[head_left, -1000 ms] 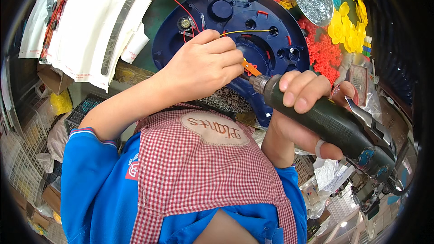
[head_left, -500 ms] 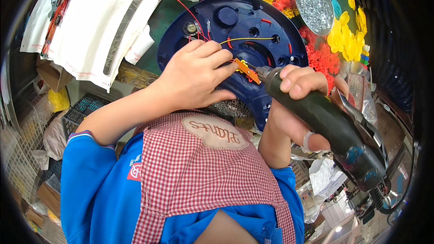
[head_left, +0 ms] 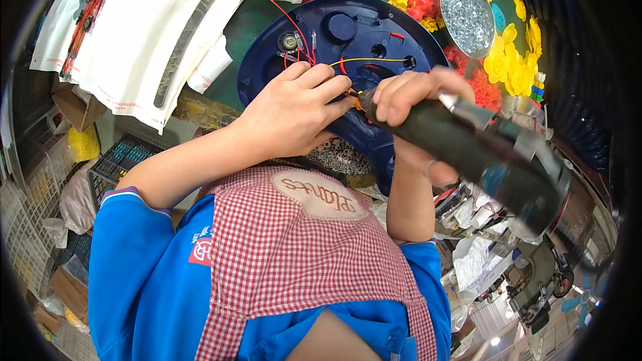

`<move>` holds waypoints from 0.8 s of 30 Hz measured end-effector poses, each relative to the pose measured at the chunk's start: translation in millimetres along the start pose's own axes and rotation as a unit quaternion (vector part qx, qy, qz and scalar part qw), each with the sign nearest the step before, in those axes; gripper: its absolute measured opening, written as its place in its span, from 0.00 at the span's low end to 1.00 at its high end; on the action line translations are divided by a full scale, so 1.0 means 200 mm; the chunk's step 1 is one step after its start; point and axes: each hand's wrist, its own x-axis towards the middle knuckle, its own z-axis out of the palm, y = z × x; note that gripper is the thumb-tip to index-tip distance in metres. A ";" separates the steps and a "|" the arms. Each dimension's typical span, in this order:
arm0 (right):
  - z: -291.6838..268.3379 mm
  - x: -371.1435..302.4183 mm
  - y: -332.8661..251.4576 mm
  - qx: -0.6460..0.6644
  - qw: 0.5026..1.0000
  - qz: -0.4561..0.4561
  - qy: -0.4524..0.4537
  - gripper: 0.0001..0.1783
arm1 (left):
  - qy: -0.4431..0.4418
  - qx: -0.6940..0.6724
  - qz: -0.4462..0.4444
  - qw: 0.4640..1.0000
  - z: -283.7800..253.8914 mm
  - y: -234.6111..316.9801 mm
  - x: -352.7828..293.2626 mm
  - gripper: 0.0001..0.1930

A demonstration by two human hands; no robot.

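Observation:
A navy blue curved plastic housing (head_left: 307,19) lies on the bench in front of me. My left hand (head_left: 294,108) reaches over it, fingers bent and pinching at the end of a small orange circuit board (head_left: 358,102), mostly hidden now. My right hand (head_left: 411,103) is wrapped round a black electric screwdriver (head_left: 461,164), slanted with its nose at the board; the tip cannot be seen. Inside the housing are a small round speaker (head_left: 289,42), a red wire (head_left: 289,15) and a yellow wire (head_left: 374,59) running to the right.
White plastic bags (head_left: 167,20) cover the bench at left, beside a bundle of red wires (head_left: 87,23). Far right stands a round dish (head_left: 468,19) of small clear parts, amid red pieces (head_left: 485,87) and yellow flower-shaped pieces (head_left: 511,60). A dark crate (head_left: 124,160) sits low at left.
The screwdriver and my right hand have moved left, its nose now covering most of the orange board. My left hand has barely moved. The housing appears slightly shifted right and down.

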 end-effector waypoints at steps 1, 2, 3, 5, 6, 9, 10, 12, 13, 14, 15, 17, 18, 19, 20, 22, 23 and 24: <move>0.00 0.01 -0.01 0.018 1.000 0.003 0.022 0.61 | -0.003 0.005 -0.001 1.000 0.00 0.00 0.00 0.30; 0.00 0.01 -0.04 0.022 0.999 -0.001 0.044 0.64 | -0.006 0.009 -0.002 1.000 0.01 0.01 0.01 0.30; -0.01 0.02 -0.07 0.014 0.998 -0.016 0.059 0.63 | -0.007 0.015 -0.001 1.000 0.01 0.02 0.01 0.30; 0.00 0.03 -0.16 -0.023 0.995 -0.051 0.079 0.60 | 0.030 0.032 -0.017 0.999 0.06 0.05 0.04 0.31; 0.01 0.03 -0.20 -0.036 0.994 -0.061 0.081 0.59 | 0.032 0.018 -0.008 0.999 0.05 0.05 0.06 0.32; -0.02 0.01 -0.25 -0.071 0.990 -0.079 0.090 0.58 | 0.081 -0.059 0.042 0.994 -0.15 -0.09 0.15 0.19; -0.01 -0.01 -0.25 -0.076 0.988 -0.085 0.107 0.60 | 0.178 0.042 0.054 0.982 -0.18 -0.22 0.16 0.10; 0.01 -0.02 -0.24 -0.081 0.984 -0.089 0.132 0.61 | 0.179 0.233 -0.157 0.943 -0.31 -0.38 0.29 0.05; 0.02 -0.01 -0.21 -0.067 0.986 -0.089 0.127 0.61 | 0.123 0.251 -0.155 0.948 -0.35 -0.50 0.30 0.09; 0.04 0.00 -0.20 -0.060 0.986 -0.089 0.125 0.62 | 0.117 0.353 -0.090 0.924 -0.39 -0.52 0.32 0.08; 0.05 0.00 -0.18 -0.053 0.987 -0.090 0.125 0.62 | 0.107 0.317 -0.113 0.936 -0.40 -0.52 0.35 0.08; 0.07 0.01 -0.18 -0.056 0.989 -0.088 0.103 0.62 | 0.087 0.244 -0.160 0.952 -0.41 -0.52 0.39 0.09; 0.07 0.01 -0.18 -0.061 0.990 -0.084 0.092 0.62 | 0.086 0.236 -0.159 0.955 -0.40 -0.53 0.39 0.09; 0.08 0.01 -0.18 -0.065 0.991 -0.081 0.079 0.62 | 0.075 0.243 -0.161 0.954 -0.39 -0.56 0.40 0.09; 0.07 0.01 -0.19 -0.077 0.993 -0.068 0.056 0.59 | 0.064 0.250 -0.163 0.952 -0.37 -0.59 0.40 0.09; 0.05 0.00 -0.20 -0.094 0.993 -0.053 0.041 0.57 | 0.083 0.221 -0.156 0.959 -0.39 -0.56 0.40 0.11; 0.05 0.00 -0.20 -0.096 0.993 -0.052 0.045 0.57 | 0.114 0.185 -0.149 0.965 -0.40 -0.53 0.35 0.12; 0.05 -0.01 -0.21 -0.098 0.993 -0.051 0.050 0.57 | 0.145 0.148 -0.138 0.968 -0.42 -0.47 0.32 0.15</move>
